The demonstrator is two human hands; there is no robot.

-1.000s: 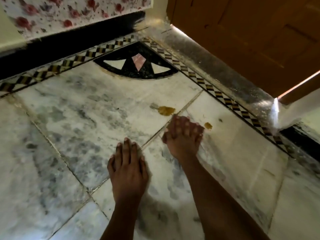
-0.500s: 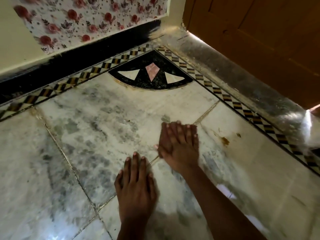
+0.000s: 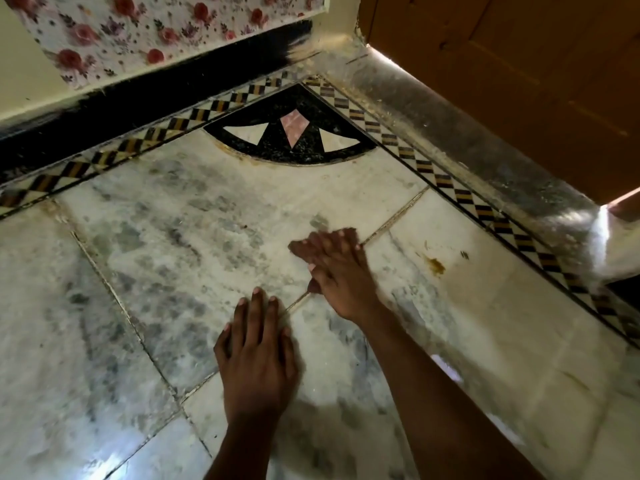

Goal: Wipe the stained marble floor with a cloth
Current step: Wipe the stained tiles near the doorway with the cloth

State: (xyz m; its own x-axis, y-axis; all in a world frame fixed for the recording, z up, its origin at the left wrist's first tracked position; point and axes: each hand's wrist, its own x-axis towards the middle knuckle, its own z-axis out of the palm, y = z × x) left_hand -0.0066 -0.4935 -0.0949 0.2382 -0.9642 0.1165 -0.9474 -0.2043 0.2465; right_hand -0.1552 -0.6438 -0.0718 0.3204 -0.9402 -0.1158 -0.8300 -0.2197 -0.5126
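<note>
Grey-veined white marble floor (image 3: pixel 180 237) fills the view, with a brown-yellow stain (image 3: pixel 435 265) near its checkered right border (image 3: pixel 450 188). The left hand (image 3: pixel 258 355) lies flat on the floor, fingers spread and empty. The right hand (image 3: pixel 337 271) presses flat just beyond it; no cloth shows under it, so I cannot tell.

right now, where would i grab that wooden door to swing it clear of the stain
No handle shows, so probably take the wooden door by its free lower corner at the right, reaching with the right hand; a lit gap under it leaves that edge exposed.
</note>
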